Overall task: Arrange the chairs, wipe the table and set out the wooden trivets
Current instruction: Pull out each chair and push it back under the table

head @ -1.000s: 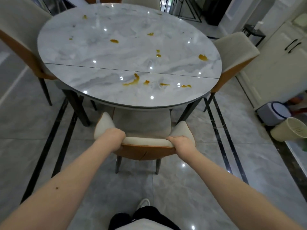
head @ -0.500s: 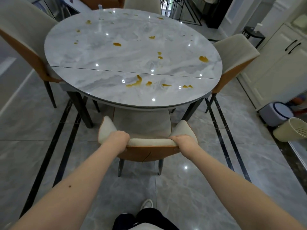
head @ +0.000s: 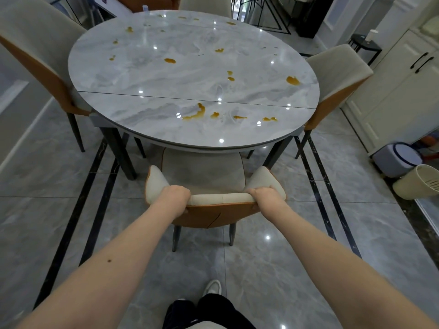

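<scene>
A round grey marble table (head: pixel 166 74) carries several orange-brown spills (head: pixel 196 112). In front of me stands a beige chair with an orange back (head: pixel 221 200), its seat partly under the table's near edge. My left hand (head: pixel 177 194) grips the left part of the backrest top. My right hand (head: pixel 263 195) grips the right part, fingers curled over the rim. A second chair (head: pixel 337 74) stands at the table's right, a third chair (head: pixel 40 55) at its left. No wooden trivets or cloth are in view.
White cabinets (head: pixel 408 91) line the right wall. A small grey bin (head: pixel 396 160) and a cream basket (head: pixel 420 181) sit on the floor at the right. A small black side table (head: pixel 365 43) stands at the back right. My shoe (head: pixel 212 287) shows below the chair.
The chair has slid forward, its seat further under the table edge, with both hands still gripping the backrest. The view has moved slightly closer and to the left.
</scene>
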`<state>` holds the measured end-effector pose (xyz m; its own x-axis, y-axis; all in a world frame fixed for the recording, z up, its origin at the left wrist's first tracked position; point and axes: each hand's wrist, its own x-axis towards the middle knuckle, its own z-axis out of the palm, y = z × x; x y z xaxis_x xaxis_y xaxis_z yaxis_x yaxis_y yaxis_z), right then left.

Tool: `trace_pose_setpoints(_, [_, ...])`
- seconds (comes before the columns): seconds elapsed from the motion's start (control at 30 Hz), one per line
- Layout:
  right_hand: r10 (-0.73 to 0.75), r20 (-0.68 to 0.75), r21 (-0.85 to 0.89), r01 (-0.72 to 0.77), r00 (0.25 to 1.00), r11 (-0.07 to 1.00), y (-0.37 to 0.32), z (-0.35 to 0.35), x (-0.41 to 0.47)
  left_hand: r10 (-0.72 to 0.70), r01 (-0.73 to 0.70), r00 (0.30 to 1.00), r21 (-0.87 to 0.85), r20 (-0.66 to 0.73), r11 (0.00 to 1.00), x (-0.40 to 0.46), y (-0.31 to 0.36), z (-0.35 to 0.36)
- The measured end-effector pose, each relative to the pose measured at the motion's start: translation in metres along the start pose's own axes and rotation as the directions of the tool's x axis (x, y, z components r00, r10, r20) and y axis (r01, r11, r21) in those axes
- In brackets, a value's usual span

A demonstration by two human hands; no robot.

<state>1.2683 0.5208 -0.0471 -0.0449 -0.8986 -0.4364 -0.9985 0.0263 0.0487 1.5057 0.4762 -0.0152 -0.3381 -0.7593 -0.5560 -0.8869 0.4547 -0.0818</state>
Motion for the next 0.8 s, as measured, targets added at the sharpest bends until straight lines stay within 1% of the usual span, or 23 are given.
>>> trace_pose_setpoints(0.07, [0.009, 0.021, -0.015, -0.008, 1.000, 1.000, -0.0007, -0.0027, 0.0005, 0.000, 0.000, 1.000, 0.005, -0.008, 1.000, 0.0005, 0.0001, -0.0008])
trace_pose_setpoints(0.27, [0.013, 0.017, -0.048, -0.012, 1.000, 0.999, -0.0045, -0.0064, 0.0010, -0.039, 0.041, 0.998, 0.040, -0.047, 0.998, 0.0002, 0.0006, -0.0003])
trace_pose_setpoints(0.57, [0.019, 0.039, -0.076, -0.016, 0.999, 0.997, -0.0074, -0.0101, 0.0033, -0.071, 0.072, 0.997, 0.024, -0.023, 0.997, 0.0025, 0.0004, -0.0012])
trace_pose_setpoints(0.8, [0.024, 0.047, -0.091, -0.020, 0.999, 0.996, -0.0073, -0.0084, 0.0036, -0.078, 0.079, 0.996, 0.024, -0.043, 0.997, 0.0035, 0.0004, 0.0023])
